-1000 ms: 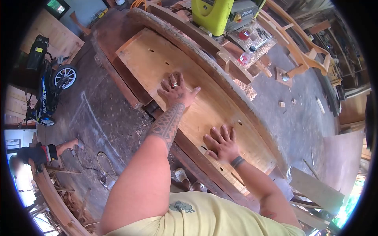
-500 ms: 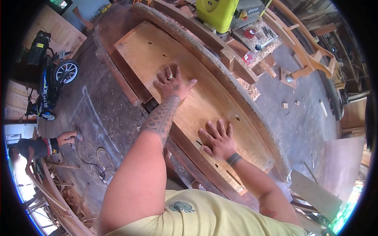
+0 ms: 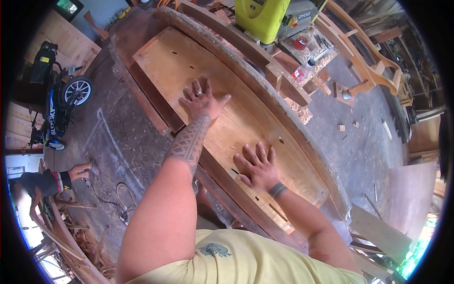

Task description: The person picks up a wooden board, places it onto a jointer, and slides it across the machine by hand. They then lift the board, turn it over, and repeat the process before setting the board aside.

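Note:
A long pale wooden board (image 3: 227,128) with a few holes and slots lies on a thick dark slab (image 3: 312,146) with a rough live edge. On the board's upper half my left hand (image 3: 205,100) rests palm down, fingers spread, a ring on one finger. Farther along, toward the board's lower right end, my right hand (image 3: 260,170) also lies flat with its fingers apart. Neither hand holds anything. A narrow dark slot in the wood shows just left of my right thumb.
A yellow-green Ryobi machine (image 3: 260,19) stands beyond the slab, near a bench with shavings and a red-liquid bottle (image 3: 301,73). Wooden chair frames (image 3: 373,71) are at upper right. At left are a motorbike (image 3: 59,102) and another person (image 3: 42,184) bending over timber.
Both hands and the board have shifted slightly left in view. The hands stay flat on the wood, fingers spread.

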`<state>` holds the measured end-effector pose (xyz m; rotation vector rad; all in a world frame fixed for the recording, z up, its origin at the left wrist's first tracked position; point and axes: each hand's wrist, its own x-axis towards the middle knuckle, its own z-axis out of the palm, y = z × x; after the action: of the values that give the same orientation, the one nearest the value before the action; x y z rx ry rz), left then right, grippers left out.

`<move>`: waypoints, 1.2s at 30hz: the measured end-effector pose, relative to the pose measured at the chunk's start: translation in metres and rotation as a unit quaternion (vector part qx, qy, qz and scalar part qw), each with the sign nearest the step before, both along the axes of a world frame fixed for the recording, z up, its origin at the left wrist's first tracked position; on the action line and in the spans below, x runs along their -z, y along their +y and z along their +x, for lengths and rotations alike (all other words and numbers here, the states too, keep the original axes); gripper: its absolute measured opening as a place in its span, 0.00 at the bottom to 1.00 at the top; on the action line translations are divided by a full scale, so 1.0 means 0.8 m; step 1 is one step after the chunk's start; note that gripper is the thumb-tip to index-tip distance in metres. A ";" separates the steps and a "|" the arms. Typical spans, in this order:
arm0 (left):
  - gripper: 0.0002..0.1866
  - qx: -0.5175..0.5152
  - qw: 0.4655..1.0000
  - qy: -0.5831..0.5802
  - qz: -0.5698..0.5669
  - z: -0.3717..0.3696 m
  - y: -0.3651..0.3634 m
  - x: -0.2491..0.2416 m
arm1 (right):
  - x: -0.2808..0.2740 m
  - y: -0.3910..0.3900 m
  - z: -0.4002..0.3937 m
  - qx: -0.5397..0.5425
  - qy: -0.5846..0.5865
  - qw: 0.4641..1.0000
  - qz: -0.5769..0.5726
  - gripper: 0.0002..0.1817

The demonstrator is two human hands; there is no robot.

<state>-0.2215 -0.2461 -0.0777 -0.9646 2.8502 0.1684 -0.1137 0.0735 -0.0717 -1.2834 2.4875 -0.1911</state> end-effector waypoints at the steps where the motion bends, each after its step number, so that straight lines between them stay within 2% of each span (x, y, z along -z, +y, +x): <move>1: 0.65 -0.001 1.000 -0.001 0.003 -0.002 -0.003 -0.002 | 0.000 -0.003 -0.001 0.000 0.001 1.000 -0.001 0.46; 30: 0.65 -0.005 1.000 -0.015 -0.006 -0.045 -0.098 -0.013 | -0.002 -0.102 -0.045 0.001 0.010 1.000 -0.006 0.45; 36: 0.65 -0.004 1.000 0.001 -0.015 -0.053 -0.122 0.001 | 0.001 -0.121 -0.051 0.002 0.013 1.000 -0.012 0.45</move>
<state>-0.2641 -0.3436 -0.0781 -0.9832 2.8582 0.1289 -0.1546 -0.0234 -0.0725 -1.2981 2.5167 -0.2083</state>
